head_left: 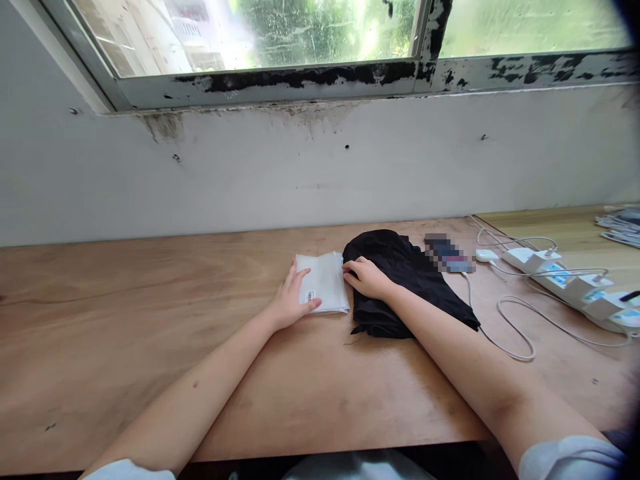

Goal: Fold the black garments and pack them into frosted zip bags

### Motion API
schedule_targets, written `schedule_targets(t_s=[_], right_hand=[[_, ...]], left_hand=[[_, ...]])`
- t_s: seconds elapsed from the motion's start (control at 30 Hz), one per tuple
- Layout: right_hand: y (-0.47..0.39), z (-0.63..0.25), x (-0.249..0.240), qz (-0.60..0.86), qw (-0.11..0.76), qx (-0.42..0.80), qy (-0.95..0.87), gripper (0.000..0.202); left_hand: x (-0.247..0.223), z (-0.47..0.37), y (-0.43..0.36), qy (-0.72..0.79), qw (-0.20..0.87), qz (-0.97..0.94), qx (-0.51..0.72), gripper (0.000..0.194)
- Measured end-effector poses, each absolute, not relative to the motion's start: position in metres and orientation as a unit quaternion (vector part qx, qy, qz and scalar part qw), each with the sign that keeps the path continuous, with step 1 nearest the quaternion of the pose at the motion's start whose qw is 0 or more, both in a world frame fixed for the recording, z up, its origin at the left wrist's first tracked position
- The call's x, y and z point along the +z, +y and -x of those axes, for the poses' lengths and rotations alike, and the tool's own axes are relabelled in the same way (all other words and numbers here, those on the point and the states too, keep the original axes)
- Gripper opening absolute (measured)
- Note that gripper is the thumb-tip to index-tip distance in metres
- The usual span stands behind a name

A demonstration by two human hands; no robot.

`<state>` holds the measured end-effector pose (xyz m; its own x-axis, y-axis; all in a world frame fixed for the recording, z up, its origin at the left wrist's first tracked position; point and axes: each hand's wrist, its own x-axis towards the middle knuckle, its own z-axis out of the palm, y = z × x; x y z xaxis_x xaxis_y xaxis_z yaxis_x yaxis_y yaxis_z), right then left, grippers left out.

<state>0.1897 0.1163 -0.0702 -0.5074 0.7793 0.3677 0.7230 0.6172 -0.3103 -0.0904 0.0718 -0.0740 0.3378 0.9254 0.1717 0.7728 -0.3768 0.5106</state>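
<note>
A flat white packet (327,283) with a small printed label lies on the wooden table (150,320). My left hand (290,300) rests on its left side, fingers spread, the thumb across its lower part. Against the packet's right edge is a bunched black cloth (400,267). My right hand (367,278) lies over the left part of this cloth, its fingers curled a little and their tips at the packet's right edge. Whether those fingertips pinch anything is too small to tell.
Behind the cloth's right side lies a phone (447,255) with a white cable. A white power strip (575,287) with chargers and looping cables spreads over the right. The wall (250,173) and window stand behind the table.
</note>
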Motion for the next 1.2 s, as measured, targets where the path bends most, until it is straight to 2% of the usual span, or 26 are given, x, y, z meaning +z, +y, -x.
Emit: schedule_targets(t_s=[0.1, 0.3, 0.43, 0.87, 1.2], right_hand=[[0.117, -0.189, -0.071, 0.435, 0.234, 0.05, -0.868, 0.024], [0.117, -0.189, -0.072, 0.428, 0.219, 0.043, -0.876, 0.028], [0.116, -0.189, -0.072, 0.432, 0.22, 0.042, -0.873, 0.043], [0.118, -0.191, -0.078, 0.421, 0.195, 0.01, -0.886, 0.033], [0.114, -0.187, -0.072, 0.443, 0.155, 0.03, -0.882, 0.047]], left_hand=[[-0.07, 0.086, 0.062, 0.512, 0.126, -0.831, 0.176, 0.098], [-0.069, 0.084, 0.064, 0.484, 0.141, -0.852, 0.139, 0.078], [-0.068, 0.084, 0.066, 0.455, 0.127, -0.875, 0.11, 0.07], [-0.065, 0.079, 0.061, 0.492, 0.116, -0.862, 0.038, 0.073], [-0.066, 0.079, 0.06, 0.493, 0.092, -0.864, 0.052, 0.075]])
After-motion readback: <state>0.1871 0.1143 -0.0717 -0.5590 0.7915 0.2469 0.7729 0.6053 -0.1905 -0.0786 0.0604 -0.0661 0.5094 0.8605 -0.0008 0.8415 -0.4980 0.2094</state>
